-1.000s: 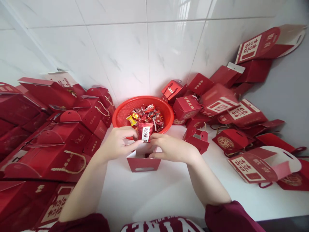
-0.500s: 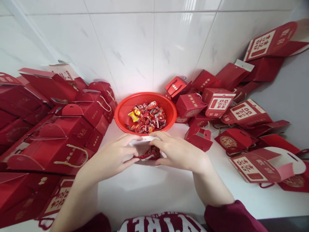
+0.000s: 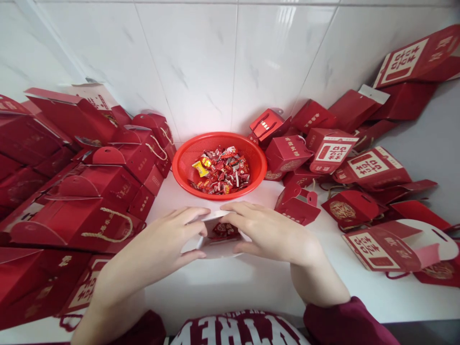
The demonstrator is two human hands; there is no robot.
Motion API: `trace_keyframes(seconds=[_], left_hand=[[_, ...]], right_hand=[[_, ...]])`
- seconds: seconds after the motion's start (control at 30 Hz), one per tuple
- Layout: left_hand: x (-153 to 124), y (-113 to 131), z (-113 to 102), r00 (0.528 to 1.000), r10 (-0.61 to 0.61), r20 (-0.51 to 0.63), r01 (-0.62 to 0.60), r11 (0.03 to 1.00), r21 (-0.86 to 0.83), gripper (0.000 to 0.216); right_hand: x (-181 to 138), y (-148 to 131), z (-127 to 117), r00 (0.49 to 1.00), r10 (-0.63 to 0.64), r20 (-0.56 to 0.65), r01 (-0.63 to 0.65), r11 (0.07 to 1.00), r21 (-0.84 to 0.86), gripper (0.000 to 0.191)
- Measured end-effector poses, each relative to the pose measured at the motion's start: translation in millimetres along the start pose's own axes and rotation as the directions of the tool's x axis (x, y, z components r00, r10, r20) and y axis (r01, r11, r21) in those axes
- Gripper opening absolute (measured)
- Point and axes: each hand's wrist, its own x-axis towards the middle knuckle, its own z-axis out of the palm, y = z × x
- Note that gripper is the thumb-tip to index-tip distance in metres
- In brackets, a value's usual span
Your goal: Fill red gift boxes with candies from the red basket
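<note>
Left fingers [image 3: 190, 213] and right fingers [image 3: 235, 207] curve inward, parted.

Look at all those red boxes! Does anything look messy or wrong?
Yes: the right boxes are jumbled, some tipped over with flaps open, while the left boxes are stacked more neatly. No sweets look spilled around the basket.

Past the hands [image 3: 183, 235] [image 3: 266, 229], a shiny white tile wall [image 3: 196, 62] is standing, with gray lines [image 3: 235, 62] crossing it. Bright light [image 3: 286, 14] is bouncing off it. A white surface [image 3: 212, 287] is stretching under the hands. Far right of them, a gray wall [image 3: 431, 153] is standing.
</note>
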Motion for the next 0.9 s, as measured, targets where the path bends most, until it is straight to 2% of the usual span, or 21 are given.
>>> trace_keyframes(seconds=[0.13,0.27,0.6,0.7,0.83,0.9], left_hand=[[-2.6,-0.1,1.8,0.999,-0.033,0.02,0.033,0.999,-0.006,0.031],[-1.6,2.2,0.0,0.999,-0.037,0.021,0.037,0.999,-0.006,0.029],[1.2,7.1,-2.6,1.0,-0.029,0.01,0.03,0.999,-0.042,0.041],[1.6,7.6,-2.0,0.999,0.023,-0.027,-0.025,0.998,-0.062,0.04],[7.1,19.4,1.2,0.981,0.097,-0.167,-0.119,0.985,-0.128,0.022],[14.9,28.7,5.7,0.987,0.091,-0.132,-0.115,0.975,-0.189,0.027]], right_hand=[[-1.8,-0.4,1.4,1.0,-0.01,0.002,0.01,1.0,0.001,0.056],[-2.2,0.6,0.5,1.0,-0.01,0.007,0.01,1.0,0.005,0.055],[-6.1,0.0,-3.9,0.999,0.018,0.04,-0.018,1.0,-0.003,0.048],[-6.8,0.3,-3.2,0.999,0.018,0.044,-0.018,1.0,-0.003,0.044],[-3.9,1.3,-1.9,0.999,0.042,0.012,-0.042,0.999,0.017,0.035],[-1.9,1.0,-1.0,0.999,0.039,-0.004,-0.038,0.999,0.039,0.034]])
